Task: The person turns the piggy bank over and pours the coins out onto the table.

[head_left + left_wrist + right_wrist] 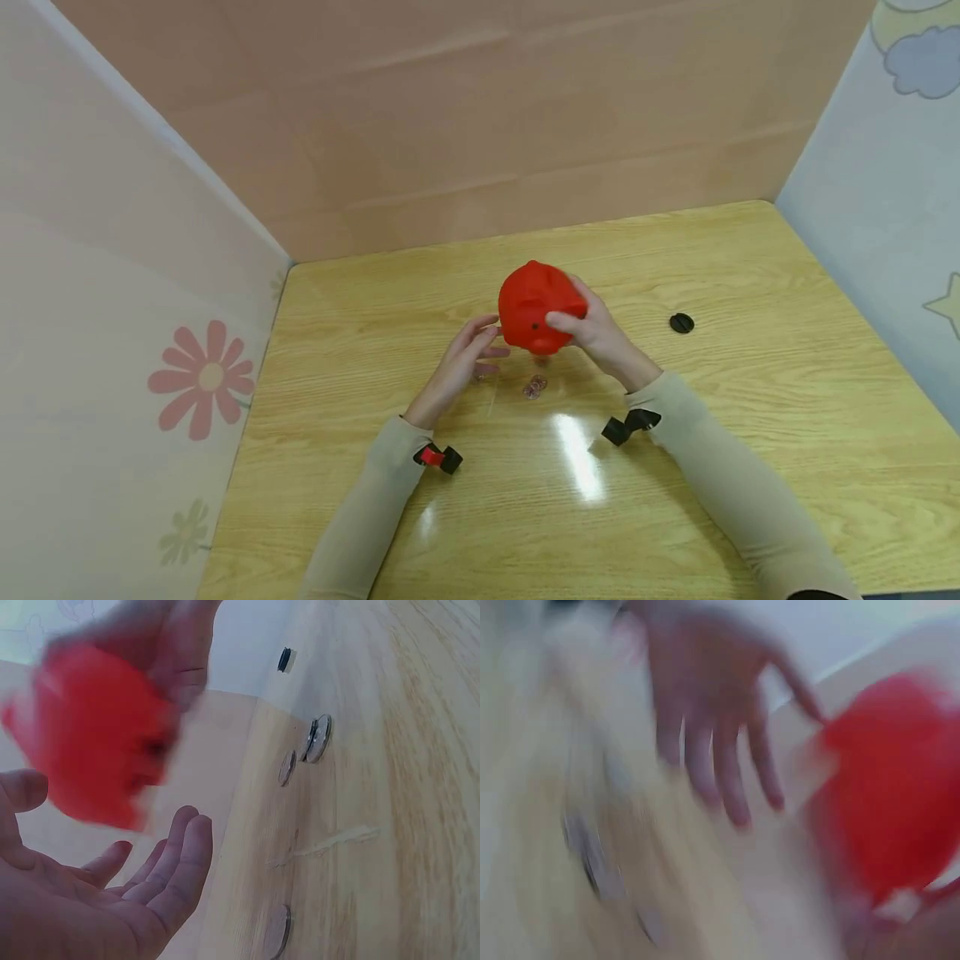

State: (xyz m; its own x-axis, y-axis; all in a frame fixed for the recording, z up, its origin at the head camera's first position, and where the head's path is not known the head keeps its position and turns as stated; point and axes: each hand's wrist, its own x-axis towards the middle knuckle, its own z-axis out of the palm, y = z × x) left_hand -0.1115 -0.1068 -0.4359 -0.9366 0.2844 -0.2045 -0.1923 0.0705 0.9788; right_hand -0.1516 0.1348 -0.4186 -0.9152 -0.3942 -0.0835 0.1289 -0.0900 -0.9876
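A red piggy bank [534, 292] is held above the table in my right hand [603, 337], the thumb across its near side. Close by on its left is my left hand [461, 362], fingers spread and extended; the left wrist view shows this hand [112, 907] palm up beneath the blurred piggy bank [90, 742]. Several coins lie under them on the tabletop, among them a small cluster [534, 387] and, in the left wrist view, a separate coin [281, 931]. Motion blurs the right wrist view, where the piggy bank [900, 780] appears beside my left hand [712, 712].
A round black plug [682, 323] with a slot lies on the wooden table [750, 467], to the right of the piggy bank. Walls stand at the left, back and right of the table. Each forearm carries a small black wrist device.
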